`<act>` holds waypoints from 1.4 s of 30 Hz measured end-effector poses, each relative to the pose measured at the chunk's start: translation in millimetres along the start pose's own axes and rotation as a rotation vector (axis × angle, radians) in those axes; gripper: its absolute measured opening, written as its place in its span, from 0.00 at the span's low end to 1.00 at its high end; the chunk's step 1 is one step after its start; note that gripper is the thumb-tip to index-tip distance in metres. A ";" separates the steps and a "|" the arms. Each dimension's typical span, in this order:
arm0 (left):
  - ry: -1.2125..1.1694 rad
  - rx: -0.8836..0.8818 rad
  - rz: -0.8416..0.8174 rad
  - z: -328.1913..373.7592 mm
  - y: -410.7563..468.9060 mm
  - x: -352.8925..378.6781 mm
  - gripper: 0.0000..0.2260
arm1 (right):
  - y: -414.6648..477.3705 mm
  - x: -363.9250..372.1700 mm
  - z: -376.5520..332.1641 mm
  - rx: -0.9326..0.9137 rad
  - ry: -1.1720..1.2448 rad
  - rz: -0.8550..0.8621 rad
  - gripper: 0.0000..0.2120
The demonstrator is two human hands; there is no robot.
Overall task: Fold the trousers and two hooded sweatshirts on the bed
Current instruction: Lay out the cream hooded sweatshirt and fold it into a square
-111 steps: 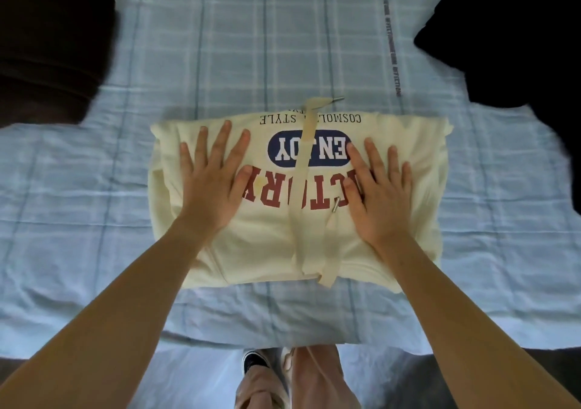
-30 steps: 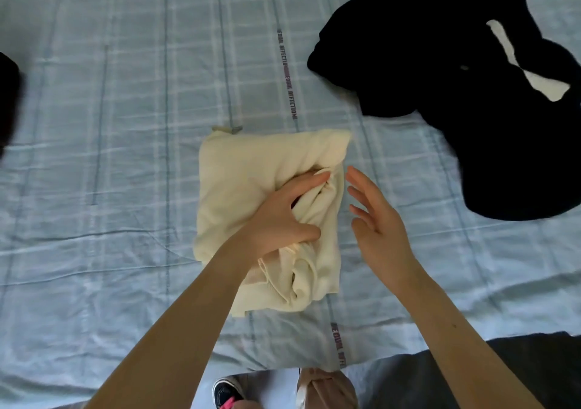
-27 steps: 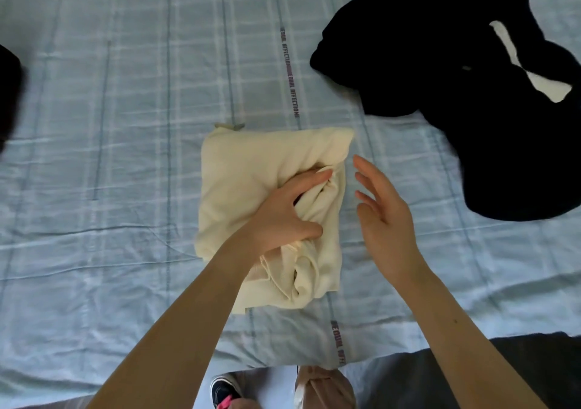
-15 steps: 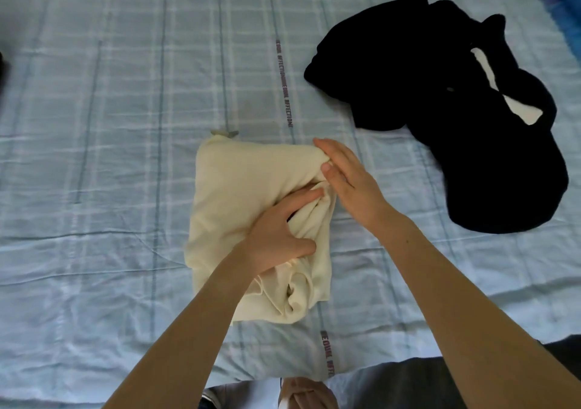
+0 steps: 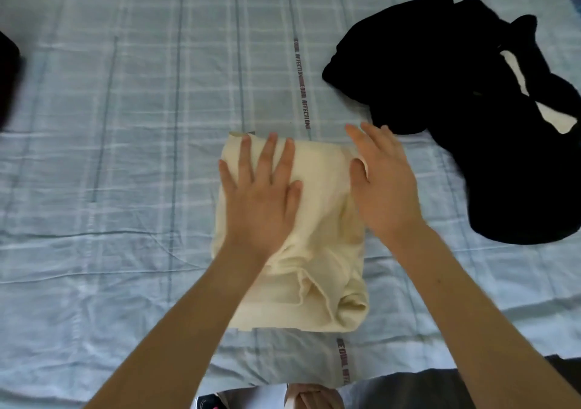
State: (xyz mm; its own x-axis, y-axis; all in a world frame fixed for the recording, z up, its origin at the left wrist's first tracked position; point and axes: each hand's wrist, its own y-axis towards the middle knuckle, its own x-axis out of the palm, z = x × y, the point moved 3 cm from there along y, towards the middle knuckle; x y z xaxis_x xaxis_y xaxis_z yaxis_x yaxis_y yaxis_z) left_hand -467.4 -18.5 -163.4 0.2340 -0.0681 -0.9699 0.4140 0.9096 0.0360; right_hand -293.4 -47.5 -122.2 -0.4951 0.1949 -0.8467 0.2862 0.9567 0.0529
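A cream hooded sweatshirt lies folded into a compact bundle in the middle of the bed. My left hand presses flat on its left half, fingers spread and straight. My right hand lies flat along its right edge, fingers straight and pointing away. A black garment with a white patch lies crumpled at the upper right. Another dark garment shows only as a sliver at the left edge.
The bed is covered by a light blue checked sheet with a printed text stripe. Its front edge runs along the bottom of the view, where my legs and shoes show below it.
The sweatshirt went from a wide rectangle with its print showing to a small plain bundle. My left hand has stopped gripping the fabric and now lies flat; my right hand came onto the right edge.
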 end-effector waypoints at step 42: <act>-1.280 -0.698 -0.346 -51.9 -79.5 -56.4 0.39 | -94.5 2.8 -9.5 0.607 0.860 -0.379 0.28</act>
State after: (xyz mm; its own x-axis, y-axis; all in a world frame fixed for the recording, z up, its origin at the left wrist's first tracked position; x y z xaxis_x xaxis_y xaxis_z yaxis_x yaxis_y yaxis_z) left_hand -559.2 -65.7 -124.0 0.9588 -0.2825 -0.0309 0.2028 0.7562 -0.6221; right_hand -329.6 -135.3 -124.6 -0.9706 0.2221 -0.0925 0.2326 0.7678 -0.5970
